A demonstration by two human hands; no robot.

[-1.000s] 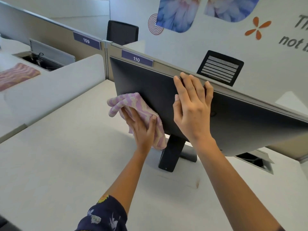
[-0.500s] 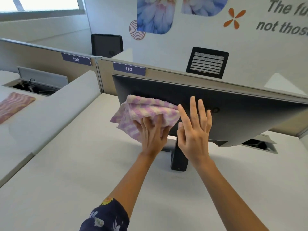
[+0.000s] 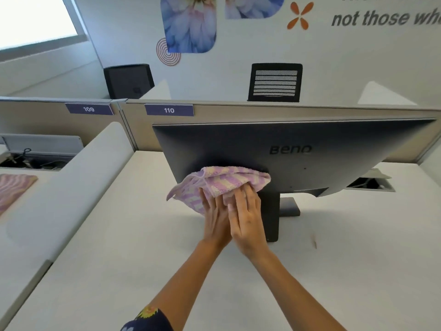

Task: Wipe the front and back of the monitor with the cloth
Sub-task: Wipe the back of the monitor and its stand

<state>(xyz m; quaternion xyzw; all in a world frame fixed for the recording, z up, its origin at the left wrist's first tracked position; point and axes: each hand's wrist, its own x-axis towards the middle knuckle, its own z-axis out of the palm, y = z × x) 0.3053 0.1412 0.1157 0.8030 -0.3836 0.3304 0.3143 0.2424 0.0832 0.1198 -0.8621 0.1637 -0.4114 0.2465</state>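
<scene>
On a white office desk [image 3: 114, 259], the left hand [image 3: 213, 219] and right hand [image 3: 247, 218] lie side by side, touching, fingers extended, pressing the purple striped cloth [image 3: 229, 180] against the lower back of the monitor [image 3: 226, 144].

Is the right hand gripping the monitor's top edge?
No, the right hand presses the cloth beside the left hand, low on the monitor.

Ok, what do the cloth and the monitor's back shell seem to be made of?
Cloth: soft terry-like fabric, probably cotton or microfibre; nubby looped pile, lilac and cream stripes, drapes limply in folds. Monitor back: likely moulded plastic, dark grey, matte; even soft sheen without sharp reflections, raised logo in the same colour.
</scene>
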